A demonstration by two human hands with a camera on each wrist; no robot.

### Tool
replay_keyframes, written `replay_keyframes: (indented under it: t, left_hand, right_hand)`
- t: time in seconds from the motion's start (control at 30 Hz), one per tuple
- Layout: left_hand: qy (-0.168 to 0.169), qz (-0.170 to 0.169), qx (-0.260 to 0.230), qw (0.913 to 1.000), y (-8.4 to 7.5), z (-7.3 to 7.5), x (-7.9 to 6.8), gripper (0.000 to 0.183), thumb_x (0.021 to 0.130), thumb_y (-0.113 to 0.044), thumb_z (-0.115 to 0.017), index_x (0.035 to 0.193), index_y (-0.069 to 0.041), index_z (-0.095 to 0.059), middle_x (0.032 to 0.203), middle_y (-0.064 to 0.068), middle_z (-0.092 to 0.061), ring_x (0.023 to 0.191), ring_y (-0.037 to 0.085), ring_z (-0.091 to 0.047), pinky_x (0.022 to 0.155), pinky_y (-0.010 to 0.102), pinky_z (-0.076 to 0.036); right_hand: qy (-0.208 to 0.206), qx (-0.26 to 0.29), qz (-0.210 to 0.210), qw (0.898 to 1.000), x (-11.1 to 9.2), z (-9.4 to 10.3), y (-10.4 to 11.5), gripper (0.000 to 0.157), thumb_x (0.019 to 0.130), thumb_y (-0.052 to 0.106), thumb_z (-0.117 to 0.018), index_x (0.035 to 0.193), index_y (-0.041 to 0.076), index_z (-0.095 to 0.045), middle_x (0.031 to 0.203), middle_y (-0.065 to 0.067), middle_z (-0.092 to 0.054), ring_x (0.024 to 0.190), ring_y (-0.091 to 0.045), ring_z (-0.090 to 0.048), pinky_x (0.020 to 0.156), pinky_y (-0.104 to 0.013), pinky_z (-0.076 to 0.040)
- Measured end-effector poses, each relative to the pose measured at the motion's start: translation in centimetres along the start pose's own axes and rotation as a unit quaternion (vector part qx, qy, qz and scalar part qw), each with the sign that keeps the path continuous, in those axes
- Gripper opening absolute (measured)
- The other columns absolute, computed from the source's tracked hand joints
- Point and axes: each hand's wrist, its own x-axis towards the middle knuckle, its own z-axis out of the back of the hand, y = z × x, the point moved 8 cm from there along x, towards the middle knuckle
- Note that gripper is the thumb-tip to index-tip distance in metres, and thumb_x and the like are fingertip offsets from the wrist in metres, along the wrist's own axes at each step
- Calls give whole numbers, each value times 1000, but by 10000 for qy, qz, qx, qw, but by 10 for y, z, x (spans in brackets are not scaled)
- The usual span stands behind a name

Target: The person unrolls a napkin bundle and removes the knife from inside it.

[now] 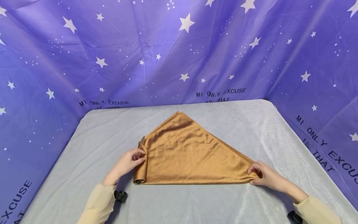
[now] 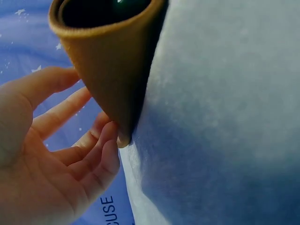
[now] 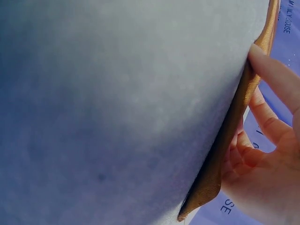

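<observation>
A golden-brown satin cloth, folded into a broad triangle, lies flat on the table. Its left end is wound into a roll around something dark green and shiny, mostly hidden inside. A pointed flap sticks up at the roll's far end. My left hand rests its thumb and fingertips against the roll's left side; in the left wrist view the fingers are spread and slightly bent. At the cloth's right corner, my right hand pinches the fabric, thumb at the near edge and fingers on top.
A pale grey-blue cover lies over the table. Purple-blue curtains with white stars and black lettering hang at the back and both sides. Black wrist devices show at the sleeves.
</observation>
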Motion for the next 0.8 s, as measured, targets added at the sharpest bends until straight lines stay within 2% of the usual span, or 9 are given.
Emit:
replay_keyframes:
  t: [0.27, 0.4, 0.53, 0.67, 0.8]
  left_hand:
    - [225, -106, 428, 9988, -6, -8, -3, 25, 80, -18, -64, 103, -9, -62, 74, 2, -43, 64, 12, -38, 57, 25, -33]
    - [505, 6, 496, 9975, -7, -14, -3, 30, 81, -21, -64, 109, -11, -61, 77, 6, -41, 66, 15, -35, 57, 27, -33]
    - [711, 204, 509, 9960, -5, -18, -3, 33, 81, -23, -64, 112, -12, -59, 85, 11, -43, 67, 16, -39, 60, 32, -36]
    - [765, 285, 513, 9953, -3, -20, -2, 33, 80, -24, -65, 110, -11, -58, 82, 8, -41, 63, 15, -36, 57, 31, -34]
    - [698, 200, 604, 9955, -3, -19, 0, 32, 78, -23, -66, 106, -9, -58, 77, 4, -41, 63, 14, -35, 55, 28, -33]
  right_hand:
    - [-34, -35, -6, 10000, 1, 1, 0, 33, 60, 6, -78, 83, 13, -55, 81, 7, -45, 71, -1, -38, 57, -20, -32]
    - [13, -14, -69, 10000, 0, 0, 0, 32, 60, 7, -77, 83, 13, -55, 81, 7, -45, 72, -1, -38, 57, -20, -32]
    - [35, -1, -90, 10000, 0, 0, 0, 32, 61, 7, -77, 83, 13, -55, 81, 7, -45, 71, -1, -38, 57, -20, -32]
    - [32, -9, -82, 10000, 0, 0, 0, 32, 61, 7, -77, 83, 13, -55, 81, 7, -45, 71, -2, -38, 57, -21, -32]
    - [24, -9, -90, 10000, 0, 1, 1, 32, 61, 7, -77, 83, 13, -55, 81, 7, -45, 71, -1, -38, 57, -21, -33]
